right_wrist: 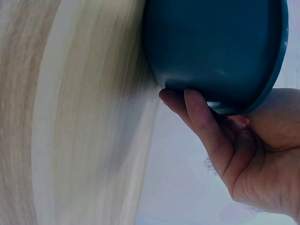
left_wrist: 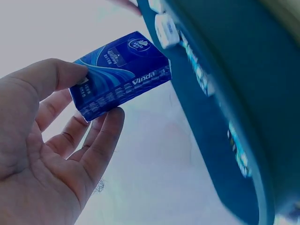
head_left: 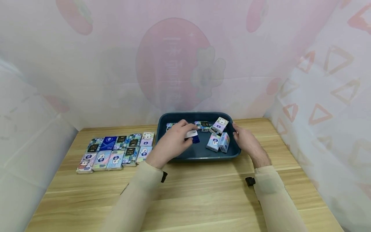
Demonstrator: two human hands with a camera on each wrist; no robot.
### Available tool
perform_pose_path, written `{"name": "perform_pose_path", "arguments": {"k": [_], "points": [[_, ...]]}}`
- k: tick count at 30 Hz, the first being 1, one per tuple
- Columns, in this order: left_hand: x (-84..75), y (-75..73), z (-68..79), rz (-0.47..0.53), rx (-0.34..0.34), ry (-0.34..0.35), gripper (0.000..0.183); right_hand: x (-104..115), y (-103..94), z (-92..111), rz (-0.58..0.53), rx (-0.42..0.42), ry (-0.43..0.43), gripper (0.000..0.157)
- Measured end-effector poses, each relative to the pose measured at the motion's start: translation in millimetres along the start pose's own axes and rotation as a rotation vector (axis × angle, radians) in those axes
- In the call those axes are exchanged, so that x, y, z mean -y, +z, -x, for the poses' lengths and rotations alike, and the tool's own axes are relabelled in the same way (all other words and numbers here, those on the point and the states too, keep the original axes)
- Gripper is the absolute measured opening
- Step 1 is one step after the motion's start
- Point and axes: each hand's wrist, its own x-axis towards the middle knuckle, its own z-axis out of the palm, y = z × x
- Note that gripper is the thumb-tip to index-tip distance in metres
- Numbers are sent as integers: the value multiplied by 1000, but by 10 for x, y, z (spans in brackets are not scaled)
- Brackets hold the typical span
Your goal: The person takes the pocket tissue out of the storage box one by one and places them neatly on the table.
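Between thumb and fingers, my left hand pinches a dark blue Vinda tissue pack, held tilted above the dark teal tray. My right hand grips the tray at its right end. In the right wrist view its fingers press on the tray's outer wall; the thumb is hidden behind the rim. Inside the tray, toward the right, lie a white-and-lilac tissue pack, a pastel pack and another one on edge. A dark floral pack lies at the back.
Left of the tray, several tissue packs lie in two neat rows on the wooden table, among them a blue pack and a pastel pack. A printed cloth backdrop rises behind the table.
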Motion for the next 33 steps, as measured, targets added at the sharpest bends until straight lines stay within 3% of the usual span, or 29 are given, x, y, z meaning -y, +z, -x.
{"name": "perform_pose_path", "arguments": {"k": [7,23,33], "points": [[178,-241,223,-1,-67,-27,43,0,6,-1,-1,-1,6,58],[723,-683,860,-49,-101,-109,45,40,15,21,0,-22,-30,57],[1108,-912,1185,-19,-25,-196,38,19,25,17,-3,-11,-19,58]]}}
